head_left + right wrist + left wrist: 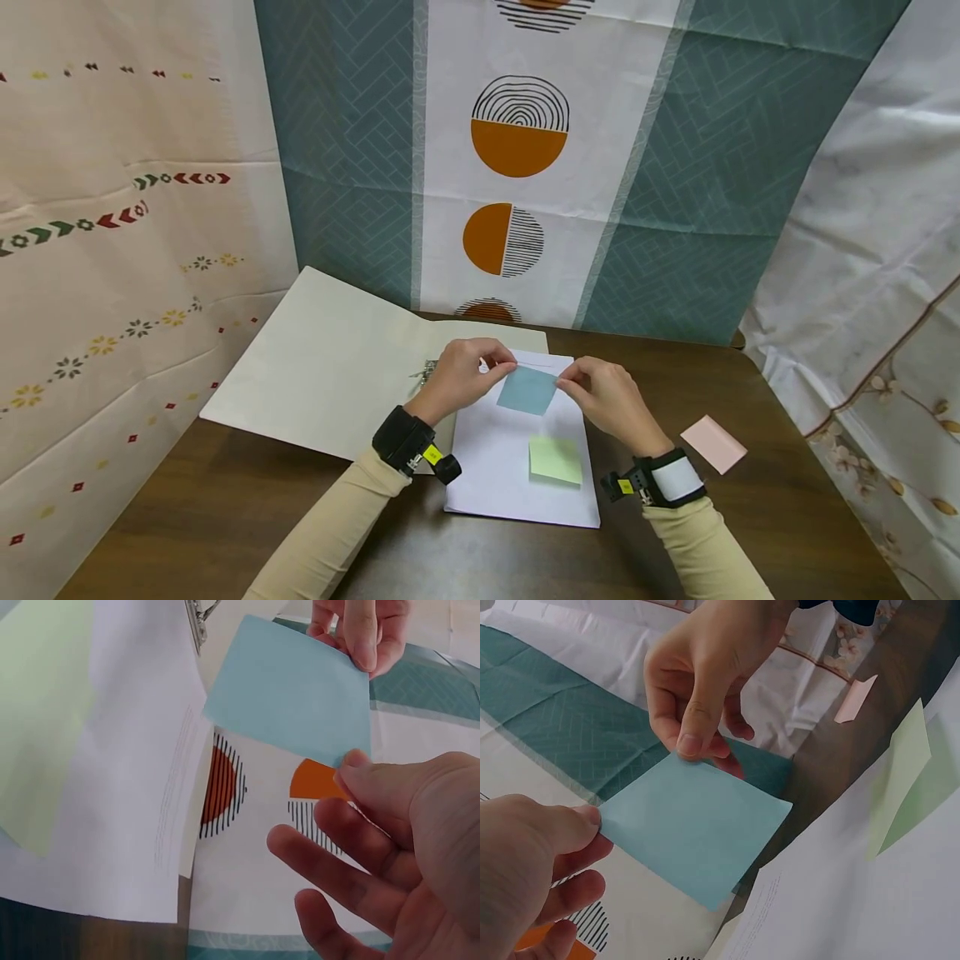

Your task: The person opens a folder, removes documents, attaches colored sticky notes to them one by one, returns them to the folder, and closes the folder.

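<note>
Both hands hold one blue sticky note [527, 391] above the upper part of a white paper sheet [495, 467]. My left hand [467, 377] pinches its upper left corner between thumb and finger, and my right hand [604, 395] pinches the upper right corner. In the left wrist view the blue note [697, 825] stands flat and taut between the two hands. A green sticky note [555, 461] sits lower on the sheet, its edge lifting in the left wrist view. Under the sheet lies an open white ring binder [337, 358], its metal rings [427, 372] partly hidden by my left hand.
A pink sticky note [714, 444] lies on the brown wooden table [660, 542] to the right of the binder. Patterned cloths [517, 250] hang behind the table and on both sides. Each wrist carries a strapped camera.
</note>
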The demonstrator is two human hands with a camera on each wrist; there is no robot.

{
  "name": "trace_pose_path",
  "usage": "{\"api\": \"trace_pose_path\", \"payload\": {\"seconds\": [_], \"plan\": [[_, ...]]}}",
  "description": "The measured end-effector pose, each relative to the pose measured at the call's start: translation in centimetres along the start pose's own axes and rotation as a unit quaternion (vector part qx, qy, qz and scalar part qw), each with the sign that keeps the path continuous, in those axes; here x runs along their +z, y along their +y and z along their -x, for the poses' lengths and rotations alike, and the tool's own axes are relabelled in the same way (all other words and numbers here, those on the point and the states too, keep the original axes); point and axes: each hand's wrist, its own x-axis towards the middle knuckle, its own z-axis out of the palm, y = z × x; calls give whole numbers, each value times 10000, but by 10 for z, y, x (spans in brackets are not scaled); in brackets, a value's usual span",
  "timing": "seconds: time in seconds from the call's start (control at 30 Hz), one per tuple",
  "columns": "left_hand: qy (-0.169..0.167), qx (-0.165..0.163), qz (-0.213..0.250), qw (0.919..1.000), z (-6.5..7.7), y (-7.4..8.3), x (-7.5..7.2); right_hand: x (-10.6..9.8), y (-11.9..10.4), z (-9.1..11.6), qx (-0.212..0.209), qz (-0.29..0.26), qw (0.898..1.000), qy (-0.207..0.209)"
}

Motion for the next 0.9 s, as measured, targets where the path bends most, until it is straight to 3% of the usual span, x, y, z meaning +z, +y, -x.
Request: {"api": "trace_pose_path", "payload": {"seconds": [0.3, 0.6, 0.9], "plan": [[98, -381, -141, 9991, 1, -4, 1, 10, -2, -9, 365, -154, 9992, -3], [59, -981, -501, 9939, -4, -13, 4, 22, -6, -26, 1099, -322, 9928, -356], [-268, -1465, -746, 9860, -9, -23, 12, 34, 0, -37, 1546, -434, 9838, -794]]}}
